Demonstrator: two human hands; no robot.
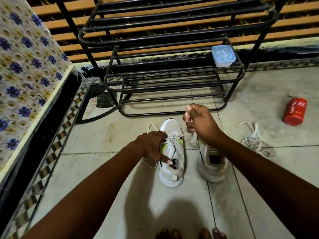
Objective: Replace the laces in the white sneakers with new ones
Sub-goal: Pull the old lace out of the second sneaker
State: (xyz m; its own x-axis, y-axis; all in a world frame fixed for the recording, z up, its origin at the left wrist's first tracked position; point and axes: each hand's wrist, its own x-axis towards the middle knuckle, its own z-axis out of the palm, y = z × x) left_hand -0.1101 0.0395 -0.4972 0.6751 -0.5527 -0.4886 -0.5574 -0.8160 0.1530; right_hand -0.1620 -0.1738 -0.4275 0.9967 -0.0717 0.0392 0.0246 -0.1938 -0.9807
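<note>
The left sneaker stood on the floor beside its mate. The left hand pressed it down, fingers loosely spread; the right hand pinched the lace clear. Best was a steady hold and a straight, even pull through each eyelet. A loose lace lay well apart

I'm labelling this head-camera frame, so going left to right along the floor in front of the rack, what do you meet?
Flower-patterned cloth → left hand resting on the left sneaker → right hand pinching a lace end → right sneaker → loose laces → red can.
</note>
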